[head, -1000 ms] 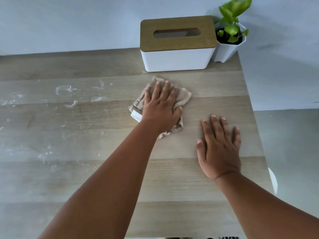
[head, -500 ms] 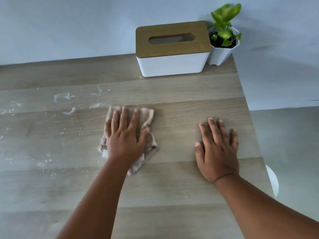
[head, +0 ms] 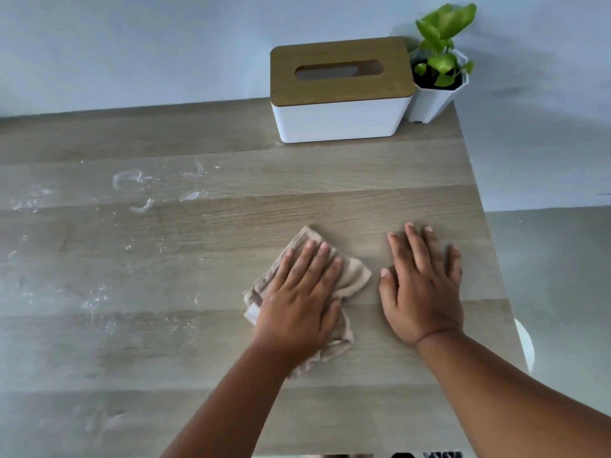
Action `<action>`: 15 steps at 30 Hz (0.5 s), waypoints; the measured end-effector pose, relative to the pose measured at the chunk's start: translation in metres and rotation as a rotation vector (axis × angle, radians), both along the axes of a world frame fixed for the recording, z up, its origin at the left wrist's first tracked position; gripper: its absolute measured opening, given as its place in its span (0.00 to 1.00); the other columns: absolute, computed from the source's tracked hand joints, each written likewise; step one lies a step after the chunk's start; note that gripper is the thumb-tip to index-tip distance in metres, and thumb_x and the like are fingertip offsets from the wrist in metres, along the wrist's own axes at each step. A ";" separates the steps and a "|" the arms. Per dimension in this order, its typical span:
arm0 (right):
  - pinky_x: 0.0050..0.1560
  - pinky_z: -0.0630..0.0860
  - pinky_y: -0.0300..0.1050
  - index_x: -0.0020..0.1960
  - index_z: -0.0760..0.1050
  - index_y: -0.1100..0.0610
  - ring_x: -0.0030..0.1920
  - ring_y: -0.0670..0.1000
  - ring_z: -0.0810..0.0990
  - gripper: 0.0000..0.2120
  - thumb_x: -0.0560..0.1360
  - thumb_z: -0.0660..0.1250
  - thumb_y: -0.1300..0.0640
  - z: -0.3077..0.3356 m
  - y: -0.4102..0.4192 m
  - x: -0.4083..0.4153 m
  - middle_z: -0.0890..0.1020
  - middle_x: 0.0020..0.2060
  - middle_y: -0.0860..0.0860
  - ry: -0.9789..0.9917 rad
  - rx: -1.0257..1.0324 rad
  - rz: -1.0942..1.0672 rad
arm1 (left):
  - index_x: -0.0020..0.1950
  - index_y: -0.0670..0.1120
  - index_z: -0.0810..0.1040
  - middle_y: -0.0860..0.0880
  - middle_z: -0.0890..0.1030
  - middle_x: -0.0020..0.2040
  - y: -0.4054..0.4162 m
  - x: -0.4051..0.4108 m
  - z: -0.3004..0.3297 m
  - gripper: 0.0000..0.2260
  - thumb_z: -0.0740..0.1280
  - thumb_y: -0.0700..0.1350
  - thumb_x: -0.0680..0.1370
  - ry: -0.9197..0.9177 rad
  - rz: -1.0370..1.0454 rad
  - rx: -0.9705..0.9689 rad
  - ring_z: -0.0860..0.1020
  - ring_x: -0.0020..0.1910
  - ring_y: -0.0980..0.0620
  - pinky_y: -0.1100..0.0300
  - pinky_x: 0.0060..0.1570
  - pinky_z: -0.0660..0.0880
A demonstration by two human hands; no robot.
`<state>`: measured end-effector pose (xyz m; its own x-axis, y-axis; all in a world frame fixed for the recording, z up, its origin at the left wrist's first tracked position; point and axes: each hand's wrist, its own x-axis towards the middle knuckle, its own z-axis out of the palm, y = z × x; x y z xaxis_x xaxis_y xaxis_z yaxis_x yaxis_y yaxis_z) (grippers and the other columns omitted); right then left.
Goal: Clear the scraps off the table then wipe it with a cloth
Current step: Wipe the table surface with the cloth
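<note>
A crumpled beige cloth [head: 352, 276] lies on the wooden table [head: 297, 180], right of the middle. My left hand [head: 299, 302] presses flat on top of it, fingers spread, covering most of it. My right hand [head: 423, 285] rests palm down on the bare wood just right of the cloth, holding nothing. White smears and small scraps [head: 142, 193] are scattered over the left half of the table.
A white tissue box with a wooden lid [head: 340, 90] stands at the back right by the wall. A small potted green plant [head: 436, 81] sits in the back right corner. The table's right edge [head: 496, 259] runs just beyond my right hand.
My left hand slid the cloth from near the tissue box leftward and toward me, then back right beside my right hand. The right hand stayed in place.
</note>
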<state>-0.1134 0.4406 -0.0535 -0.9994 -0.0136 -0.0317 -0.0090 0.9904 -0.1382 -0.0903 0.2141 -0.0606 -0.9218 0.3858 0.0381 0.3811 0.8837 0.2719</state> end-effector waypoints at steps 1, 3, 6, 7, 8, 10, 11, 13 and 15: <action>0.78 0.51 0.70 0.80 0.64 0.51 0.83 0.59 0.54 0.30 0.79 0.53 0.44 0.000 0.000 0.001 0.59 0.83 0.54 -0.005 0.005 0.002 | 0.81 0.47 0.66 0.46 0.62 0.83 -0.010 0.010 -0.001 0.27 0.59 0.54 0.83 0.011 0.037 0.004 0.55 0.84 0.46 0.39 0.79 0.59; 0.79 0.51 0.70 0.80 0.64 0.51 0.83 0.59 0.53 0.30 0.80 0.53 0.44 -0.001 0.000 0.000 0.58 0.83 0.53 -0.005 0.005 0.002 | 0.81 0.47 0.68 0.46 0.62 0.83 -0.019 0.010 -0.001 0.27 0.57 0.54 0.82 -0.007 0.193 -0.012 0.56 0.84 0.46 0.39 0.79 0.58; 0.79 0.50 0.70 0.80 0.64 0.51 0.83 0.59 0.54 0.30 0.79 0.53 0.45 -0.001 -0.001 0.000 0.59 0.83 0.54 0.007 -0.014 -0.001 | 0.83 0.53 0.63 0.45 0.56 0.85 -0.005 -0.020 0.004 0.29 0.54 0.56 0.81 -0.109 0.474 -0.079 0.50 0.85 0.45 0.40 0.82 0.48; 0.79 0.51 0.70 0.80 0.65 0.51 0.83 0.59 0.54 0.30 0.79 0.53 0.45 -0.001 -0.001 0.001 0.59 0.82 0.54 0.016 -0.017 -0.002 | 0.83 0.55 0.60 0.44 0.54 0.85 0.003 -0.031 0.005 0.30 0.54 0.57 0.80 -0.135 0.535 -0.091 0.47 0.85 0.44 0.39 0.81 0.45; 0.78 0.51 0.70 0.80 0.65 0.52 0.83 0.59 0.54 0.30 0.79 0.53 0.45 -0.002 -0.001 0.001 0.60 0.82 0.54 0.024 -0.018 -0.001 | 0.84 0.55 0.58 0.43 0.52 0.85 0.012 -0.041 0.005 0.31 0.53 0.58 0.80 -0.155 0.574 -0.097 0.46 0.85 0.42 0.38 0.81 0.43; 0.78 0.51 0.70 0.80 0.64 0.52 0.83 0.59 0.54 0.31 0.79 0.53 0.45 -0.003 -0.001 0.001 0.60 0.82 0.54 0.031 -0.016 0.003 | 0.84 0.56 0.53 0.40 0.49 0.85 0.024 -0.053 0.006 0.32 0.49 0.62 0.80 -0.184 0.593 -0.109 0.43 0.84 0.39 0.35 0.80 0.41; 0.78 0.51 0.70 0.80 0.64 0.52 0.83 0.59 0.54 0.31 0.79 0.53 0.44 -0.004 -0.001 0.001 0.59 0.82 0.54 0.031 -0.012 0.005 | 0.85 0.56 0.51 0.40 0.47 0.85 0.027 -0.055 0.008 0.33 0.46 0.65 0.81 -0.196 0.582 -0.112 0.41 0.84 0.38 0.35 0.79 0.40; 0.79 0.50 0.70 0.81 0.64 0.52 0.83 0.59 0.54 0.31 0.80 0.52 0.44 -0.004 0.000 0.000 0.59 0.82 0.54 0.035 -0.006 0.008 | 0.86 0.54 0.47 0.41 0.43 0.85 0.026 -0.050 0.013 0.36 0.43 0.67 0.80 -0.231 0.538 -0.048 0.37 0.84 0.40 0.36 0.79 0.37; 0.78 0.50 0.70 0.80 0.64 0.52 0.83 0.59 0.54 0.31 0.80 0.52 0.43 -0.004 0.001 0.000 0.60 0.82 0.54 0.038 -0.005 0.009 | 0.86 0.51 0.43 0.43 0.40 0.85 0.019 -0.038 0.023 0.39 0.44 0.65 0.77 -0.292 0.492 0.080 0.33 0.83 0.45 0.40 0.79 0.34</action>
